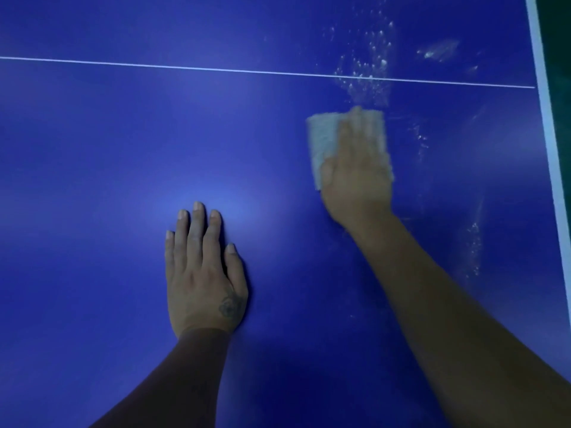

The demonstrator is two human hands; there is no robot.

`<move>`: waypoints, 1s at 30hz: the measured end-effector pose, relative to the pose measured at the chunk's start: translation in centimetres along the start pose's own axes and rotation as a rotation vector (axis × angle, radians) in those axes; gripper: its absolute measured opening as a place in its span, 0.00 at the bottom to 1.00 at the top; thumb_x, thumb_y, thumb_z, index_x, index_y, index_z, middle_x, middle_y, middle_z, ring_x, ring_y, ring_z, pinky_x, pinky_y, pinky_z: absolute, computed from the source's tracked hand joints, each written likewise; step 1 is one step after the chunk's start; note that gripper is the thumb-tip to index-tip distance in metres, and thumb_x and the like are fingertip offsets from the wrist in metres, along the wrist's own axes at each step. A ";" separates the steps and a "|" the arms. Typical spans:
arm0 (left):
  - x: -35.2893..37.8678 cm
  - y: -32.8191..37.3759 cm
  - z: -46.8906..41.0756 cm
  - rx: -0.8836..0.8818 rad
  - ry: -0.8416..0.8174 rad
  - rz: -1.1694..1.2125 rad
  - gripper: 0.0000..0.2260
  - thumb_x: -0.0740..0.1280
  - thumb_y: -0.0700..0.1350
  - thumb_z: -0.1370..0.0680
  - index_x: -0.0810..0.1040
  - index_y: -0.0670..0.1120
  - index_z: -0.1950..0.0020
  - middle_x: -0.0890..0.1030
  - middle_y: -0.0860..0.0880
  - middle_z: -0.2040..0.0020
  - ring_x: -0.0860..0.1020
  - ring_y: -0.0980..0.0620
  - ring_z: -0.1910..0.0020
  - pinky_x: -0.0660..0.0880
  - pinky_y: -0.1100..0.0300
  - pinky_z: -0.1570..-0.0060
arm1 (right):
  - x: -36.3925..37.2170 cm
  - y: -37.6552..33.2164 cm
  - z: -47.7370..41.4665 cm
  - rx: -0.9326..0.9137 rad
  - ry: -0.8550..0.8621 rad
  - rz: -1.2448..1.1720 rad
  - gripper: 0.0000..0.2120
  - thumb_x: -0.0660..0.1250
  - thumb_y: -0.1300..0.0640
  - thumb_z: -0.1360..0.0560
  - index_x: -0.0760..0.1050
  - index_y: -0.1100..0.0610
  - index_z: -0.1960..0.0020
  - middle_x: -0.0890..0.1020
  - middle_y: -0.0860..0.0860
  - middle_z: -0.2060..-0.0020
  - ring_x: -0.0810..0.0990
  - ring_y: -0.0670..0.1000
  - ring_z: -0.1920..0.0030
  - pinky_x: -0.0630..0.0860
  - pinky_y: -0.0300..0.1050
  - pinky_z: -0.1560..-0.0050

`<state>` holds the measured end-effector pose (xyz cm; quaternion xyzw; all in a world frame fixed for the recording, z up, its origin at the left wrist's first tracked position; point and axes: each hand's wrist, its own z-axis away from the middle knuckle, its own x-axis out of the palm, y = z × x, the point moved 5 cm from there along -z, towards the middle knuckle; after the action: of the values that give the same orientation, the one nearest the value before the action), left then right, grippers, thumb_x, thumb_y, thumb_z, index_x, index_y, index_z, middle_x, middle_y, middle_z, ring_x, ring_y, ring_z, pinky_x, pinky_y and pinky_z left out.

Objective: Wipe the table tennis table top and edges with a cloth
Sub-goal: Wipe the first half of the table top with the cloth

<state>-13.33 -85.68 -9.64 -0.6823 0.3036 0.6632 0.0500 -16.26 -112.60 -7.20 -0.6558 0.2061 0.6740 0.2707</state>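
The blue table tennis table top (108, 143) fills the view. My right hand (358, 174) lies flat with straight fingers on a white cloth (323, 140) and presses it onto the table right of centre; the hand is blurred. White droplets and smears (370, 60) lie on the surface just beyond the cloth. My left hand (204, 273) rests flat on the bare table, fingers straight, holding nothing.
A thin white centre line (154, 65) crosses the table from left to right in the upper part. A white edge stripe (550, 125) runs down the right side, with dark green floor (560, 41) beyond it. More wet streaks (474, 242) show near that edge.
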 end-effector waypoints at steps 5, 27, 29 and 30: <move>0.2 -0.1 0.1 0.007 0.010 0.000 0.25 0.57 0.47 0.13 0.68 0.40 0.17 0.64 0.43 0.14 0.56 0.43 0.13 0.56 0.37 0.16 | 0.5 -0.2 -3.3 -0.093 -0.010 0.009 0.32 0.47 0.48 0.12 0.49 0.60 0.12 0.50 0.57 0.12 0.46 0.59 0.12 0.44 0.56 0.13; 0.1 -0.2 0.0 -0.002 0.004 -0.009 0.25 0.57 0.47 0.13 0.68 0.40 0.17 0.63 0.43 0.14 0.55 0.44 0.12 0.54 0.39 0.15 | -1.2 11.3 -6.7 0.318 0.030 -0.026 0.31 0.46 0.49 0.12 0.50 0.62 0.13 0.51 0.58 0.13 0.50 0.61 0.13 0.46 0.61 0.13; 0.1 -0.3 0.1 -0.004 0.004 -0.010 0.25 0.57 0.47 0.13 0.68 0.40 0.17 0.63 0.43 0.14 0.55 0.44 0.12 0.54 0.39 0.15 | -1.1 8.9 -5.6 0.292 0.022 0.002 0.31 0.48 0.50 0.12 0.49 0.62 0.13 0.51 0.60 0.13 0.49 0.62 0.13 0.47 0.63 0.14; 0.1 -0.2 0.0 0.000 0.007 -0.009 0.25 0.57 0.47 0.13 0.68 0.40 0.17 0.63 0.43 0.14 0.55 0.44 0.12 0.54 0.39 0.15 | -0.9 6.7 -5.1 0.217 0.023 0.014 0.31 0.49 0.51 0.12 0.49 0.62 0.13 0.51 0.60 0.13 0.49 0.63 0.13 0.49 0.64 0.14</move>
<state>-13.26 -85.51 -9.83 -0.6858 0.3004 0.6608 0.0519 -16.60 -121.02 -7.10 -0.6288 0.2855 0.6419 0.3332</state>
